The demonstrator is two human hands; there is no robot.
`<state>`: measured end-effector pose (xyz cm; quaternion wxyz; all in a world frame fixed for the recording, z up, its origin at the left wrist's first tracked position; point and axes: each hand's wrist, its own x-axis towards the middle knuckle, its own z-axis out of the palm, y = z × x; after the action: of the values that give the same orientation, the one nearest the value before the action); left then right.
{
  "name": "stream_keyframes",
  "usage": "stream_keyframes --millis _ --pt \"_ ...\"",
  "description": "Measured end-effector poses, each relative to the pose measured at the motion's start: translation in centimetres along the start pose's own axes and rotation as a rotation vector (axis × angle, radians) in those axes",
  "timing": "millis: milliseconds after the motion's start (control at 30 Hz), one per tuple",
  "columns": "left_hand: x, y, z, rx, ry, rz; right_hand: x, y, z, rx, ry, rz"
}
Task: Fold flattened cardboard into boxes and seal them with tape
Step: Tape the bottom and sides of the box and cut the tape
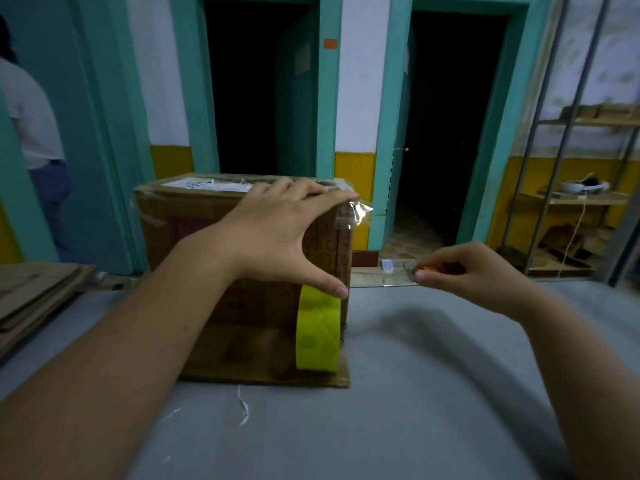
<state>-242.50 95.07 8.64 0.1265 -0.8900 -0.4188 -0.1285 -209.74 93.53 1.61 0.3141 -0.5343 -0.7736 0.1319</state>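
**Inspector:** Hazards, starting left of the box?

**Assessor:** The flattened cardboard [38, 292] stacked left of the box is not involved. The box [194, 230] stands on the table [415, 393] with its near flap [242, 355] lying open. The tape roll [317, 330] stands on edge on that flap, against the box's front right. In my judgement a nudge could roll it off. At the box's top right corner a loose tape tail [358, 211] sticks out. It could fold back and stick to itself, or wrinkle, if not pressed down cleanly.

**Inspector:** Hands?

**Assessor:** The left hand [277, 230] lies across the box's top right edge, fingers straight and spread, pressing. Its thumb stretches down the front face, the tip touching the roll. It grips nothing. The right hand [474, 271] is to the right of the box and apart from it. It pinches a small orange object [434, 270] between thumb and fingertips. This may be a cutter, but I cannot confirm that. If it is bladed, the left fingers at that corner sit close to any cut.
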Motion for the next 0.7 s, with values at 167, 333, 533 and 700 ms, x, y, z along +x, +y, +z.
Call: stream_keyframes --millis 167,333,533,700 --pt "0.2 0.1 0.3 -0.056 0.072 -0.017 -0.1 2.9 0.1 -0.268 -0.411 0.283" --pt "0.6 0.8 0.6 -0.132 0.207 -0.052 0.0 1.1 -0.3 -0.332 -0.356 0.261" --pt "1.0 0.8 2.2 -0.145 0.437 -0.081 1.3 -3.2 2.3 -0.194 0.320 -0.059" --pt "1.0 0.6 2.0 -0.204 0.476 -0.014 1.1 -3.2 3.3 -0.165 0.351 -0.091"
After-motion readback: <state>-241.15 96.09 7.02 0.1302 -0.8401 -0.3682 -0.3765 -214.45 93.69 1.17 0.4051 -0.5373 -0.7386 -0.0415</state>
